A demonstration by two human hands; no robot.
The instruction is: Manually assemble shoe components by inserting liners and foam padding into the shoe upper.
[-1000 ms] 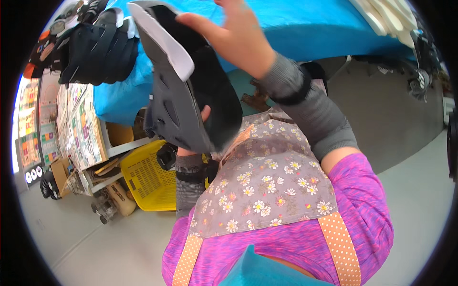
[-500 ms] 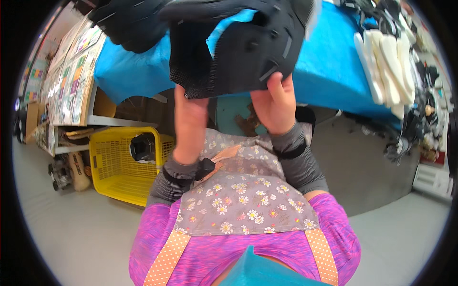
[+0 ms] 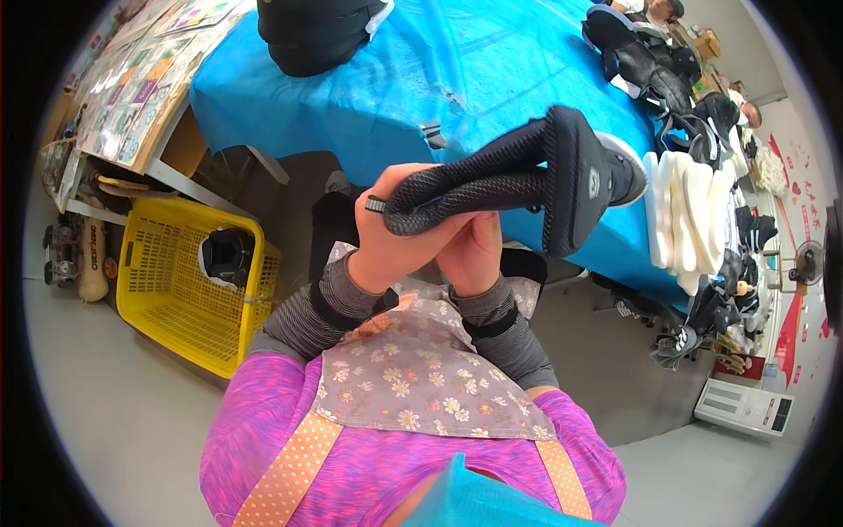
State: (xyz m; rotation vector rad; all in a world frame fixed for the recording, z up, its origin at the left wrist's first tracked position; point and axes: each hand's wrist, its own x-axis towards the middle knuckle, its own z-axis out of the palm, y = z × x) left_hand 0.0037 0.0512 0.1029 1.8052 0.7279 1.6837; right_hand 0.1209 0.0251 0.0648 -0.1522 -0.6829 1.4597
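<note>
A black padded boot (image 3: 492, 180) is held up in front of me over the table's near edge. Its mesh-lined opening faces me, and a small fabric loop sticks out at its left end. The broad tongue stands up towards the right, with a white rim showing at the toe beyond it. My left hand (image 3: 383, 244) is wrapped round the left end, its fingers reaching beneath. Under the boot's middle, my right hand (image 3: 474, 262) grips from below with the thumb up; some of its fingers are hidden.
Blue cloth covers the table (image 3: 369, 114), where a black boot (image 3: 316, 35) stands far left. White long pads (image 3: 689, 211) hang over the right edge, near a pile of black boots (image 3: 641, 61). A yellow basket (image 3: 176, 307) holding one black boot (image 3: 226, 257) stands on the floor, left.
The boot has been turned and lowered towards me, so its opening and tongue now show. Both hands have come closer together beneath it. My view has swung to the right.
</note>
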